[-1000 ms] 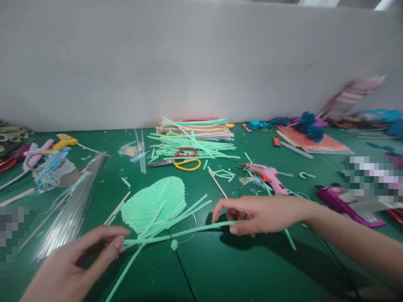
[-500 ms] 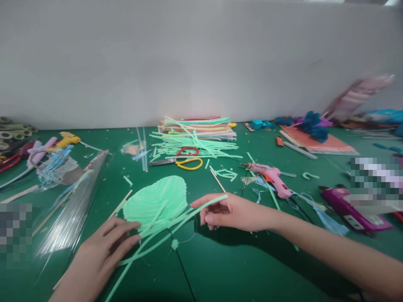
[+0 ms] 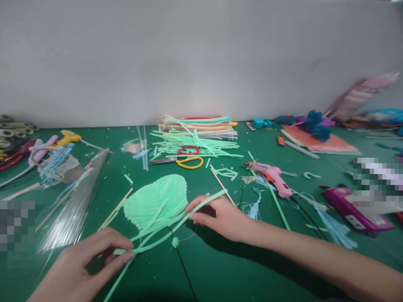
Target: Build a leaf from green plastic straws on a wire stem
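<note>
A light green leaf shape made of fuzzy craft stems lies flat on the green table. Several loose green stems run from its lower edge toward me. My left hand pinches the near ends of these stems between thumb and fingers. My right hand reaches in from the right and grips one long green stem beside the leaf's right edge. A small green pompom on thin wire sits between the hands.
Scissors with yellow and red handles lie by a pile of coloured stems at the back. A pink glue gun is at right, a yellow one at left, a clear plastic sleeve left.
My right hand slid left along the long stem to the leaf's edge, bending the stem upward. My left hand pressed on the stems, then drew back and pinched their near ends.
</note>
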Available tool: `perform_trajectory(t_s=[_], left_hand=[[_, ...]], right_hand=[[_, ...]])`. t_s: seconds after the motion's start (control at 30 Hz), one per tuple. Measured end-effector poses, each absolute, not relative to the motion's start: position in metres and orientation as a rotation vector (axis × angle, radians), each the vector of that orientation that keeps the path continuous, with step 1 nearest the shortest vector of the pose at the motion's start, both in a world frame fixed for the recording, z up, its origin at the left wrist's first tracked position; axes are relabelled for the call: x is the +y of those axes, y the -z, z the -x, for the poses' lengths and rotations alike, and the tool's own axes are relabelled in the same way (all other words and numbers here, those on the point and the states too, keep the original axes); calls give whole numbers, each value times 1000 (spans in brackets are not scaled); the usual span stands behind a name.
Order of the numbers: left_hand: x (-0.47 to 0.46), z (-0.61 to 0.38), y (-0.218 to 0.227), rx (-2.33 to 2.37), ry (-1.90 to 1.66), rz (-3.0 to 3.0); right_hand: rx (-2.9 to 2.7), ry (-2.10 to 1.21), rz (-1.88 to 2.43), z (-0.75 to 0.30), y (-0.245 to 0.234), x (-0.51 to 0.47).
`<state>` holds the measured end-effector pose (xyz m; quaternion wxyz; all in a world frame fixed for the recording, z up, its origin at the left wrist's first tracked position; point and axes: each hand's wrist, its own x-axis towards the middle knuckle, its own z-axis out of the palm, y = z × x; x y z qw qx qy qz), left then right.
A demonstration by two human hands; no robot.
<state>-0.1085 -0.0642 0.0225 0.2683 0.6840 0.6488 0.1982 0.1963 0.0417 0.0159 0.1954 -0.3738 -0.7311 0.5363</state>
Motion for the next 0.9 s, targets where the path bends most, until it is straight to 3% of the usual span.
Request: perform_trajectory(t_s=[0.1, 0.2, 0.3, 0.4, 0.57, 0.9], left_hand=[[-54, 92, -21, 1716, -602, -1547], [-51, 81, -10, 1727, -681, -1386], [-54, 74, -5, 1816, -742, -1504], [-54, 66, -12, 1848, -845, -1758], [-41, 45, -30, 1561, -911, -2127], [-34, 33, -23, 1795, -914, -1859]], right_hand=[[-2189, -1229, 889, -187, -15, 39], [-2218, -1191, 802, -182, -9, 36], [-2281, -1191, 802, -179, -5, 34], [-2488, -966, 685, -173, -5, 37], [-2760, -707, 581, -158, -5, 40], [-2917, -480, 536, -152, -4, 40]])
